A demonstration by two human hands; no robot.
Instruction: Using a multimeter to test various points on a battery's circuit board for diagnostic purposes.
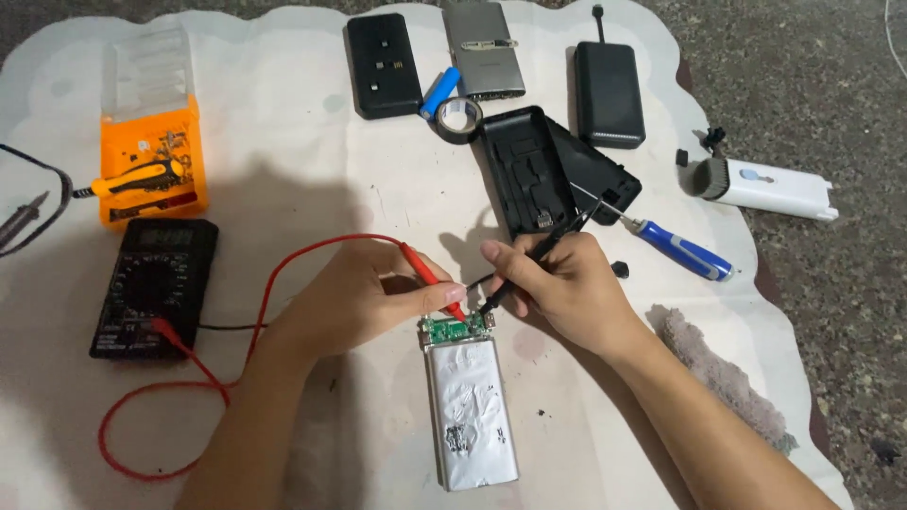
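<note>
Nearest me, the silver battery pouch (472, 411) lies flat on the white cloth (283, 123), its foil wrinkled, a small green circuit board (447, 330) at its far end. Bare cloth lies open on both sides of it. My left hand (364, 293) has its grip clenched on the red probe (435, 274), whose tip touches the board. My right hand (562, 283) pinches the black probe (539, 253), its tip touching the board's right edge. The red lead (189, 378) loops loosely to the matte black meter (154, 283) on my left. Farther off lie an open black plastic case (524, 175), a blue-handled screwdriver (680, 250), a tape roll (458, 118) and an orange box (156, 161). The cloth's scalloped edge meets speckled floor (831, 113) on the right.
</note>
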